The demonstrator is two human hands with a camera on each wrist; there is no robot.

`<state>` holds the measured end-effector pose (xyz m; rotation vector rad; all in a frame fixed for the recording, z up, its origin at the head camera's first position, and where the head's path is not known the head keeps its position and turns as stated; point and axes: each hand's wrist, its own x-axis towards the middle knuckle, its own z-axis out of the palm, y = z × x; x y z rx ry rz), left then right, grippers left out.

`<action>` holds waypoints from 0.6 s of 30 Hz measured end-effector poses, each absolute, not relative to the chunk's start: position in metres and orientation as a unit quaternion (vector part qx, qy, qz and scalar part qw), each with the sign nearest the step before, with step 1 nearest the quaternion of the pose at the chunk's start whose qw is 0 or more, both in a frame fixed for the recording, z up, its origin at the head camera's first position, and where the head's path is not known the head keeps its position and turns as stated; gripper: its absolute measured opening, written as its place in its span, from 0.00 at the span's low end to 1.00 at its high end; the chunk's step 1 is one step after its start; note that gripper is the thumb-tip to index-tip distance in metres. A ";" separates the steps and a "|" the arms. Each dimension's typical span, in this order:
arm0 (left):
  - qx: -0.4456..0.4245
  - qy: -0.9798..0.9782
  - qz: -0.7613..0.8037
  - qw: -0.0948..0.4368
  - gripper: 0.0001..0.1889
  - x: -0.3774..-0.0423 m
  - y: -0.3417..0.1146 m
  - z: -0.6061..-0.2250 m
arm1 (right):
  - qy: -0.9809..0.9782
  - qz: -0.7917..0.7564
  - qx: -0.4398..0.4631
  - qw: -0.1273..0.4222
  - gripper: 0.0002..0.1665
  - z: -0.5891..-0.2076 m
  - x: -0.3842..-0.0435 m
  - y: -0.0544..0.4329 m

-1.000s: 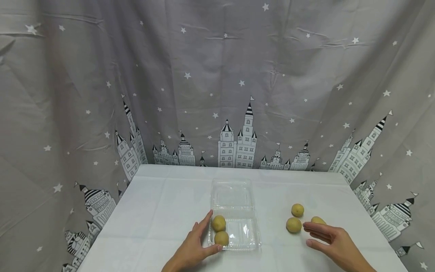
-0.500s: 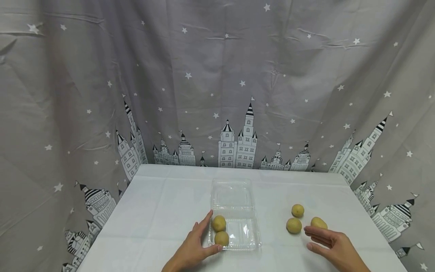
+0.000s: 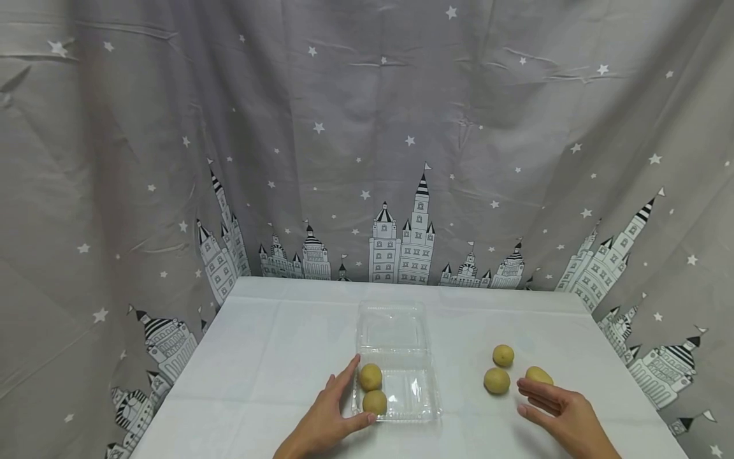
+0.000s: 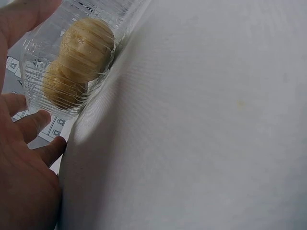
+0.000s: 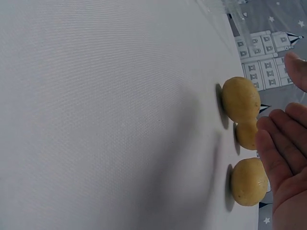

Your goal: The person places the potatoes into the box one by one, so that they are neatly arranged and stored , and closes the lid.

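Note:
An opened clear plastic clamshell container [image 3: 410, 389] lies on the table, and two potatoes [image 3: 370, 377] sit one behind the other along its left side. My left hand [image 3: 327, 408] rests at the container's left edge, thumb on the front rim and index finger reaching along the side, its fingers fairly straight. Over at the right, my right hand [image 3: 564, 414] hovers above the cloth with its fingers extended and nothing in it. Nearest to it is a potato [image 3: 539, 375], partly hidden behind the fingers. Another potato [image 3: 496, 380] and a smaller one [image 3: 503, 355] lie just left of that.
White cloth [image 3: 275, 344] covers the table. The container's lid [image 3: 392, 325] lies folded back toward the far edge. A grey curtain [image 3: 344, 127] with stars and castles hangs behind and along both sides.
My right hand has drawn slightly back and to the right, showing more of the potato behind it. The left hand, container and potatoes have not visibly moved.

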<state>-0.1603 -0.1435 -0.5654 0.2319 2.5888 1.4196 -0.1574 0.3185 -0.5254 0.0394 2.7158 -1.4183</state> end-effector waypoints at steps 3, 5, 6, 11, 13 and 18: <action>0.082 0.870 0.478 0.088 0.59 -0.161 -0.144 -0.566 | 0.882 -0.470 0.012 0.033 0.34 -0.529 -0.158 0.318; 0.085 0.870 0.478 0.088 0.59 -0.161 -0.144 -0.567 | 0.881 -0.472 0.011 0.026 0.34 -0.531 -0.159 0.316; 0.085 0.870 0.478 0.088 0.59 -0.161 -0.144 -0.567 | 0.881 -0.472 0.012 0.023 0.34 -0.532 -0.159 0.316; 0.083 0.870 0.477 0.087 0.58 -0.161 -0.144 -0.566 | 0.881 -0.473 0.023 0.014 0.34 -0.537 -0.162 0.315; 0.082 0.871 0.477 0.089 0.58 -0.161 -0.144 -0.566 | 0.878 -0.478 0.031 0.018 0.35 -0.539 -0.164 0.314; 0.081 0.872 0.475 0.090 0.59 -0.160 -0.144 -0.565 | 0.874 -0.484 0.047 0.025 0.36 -0.543 -0.168 0.312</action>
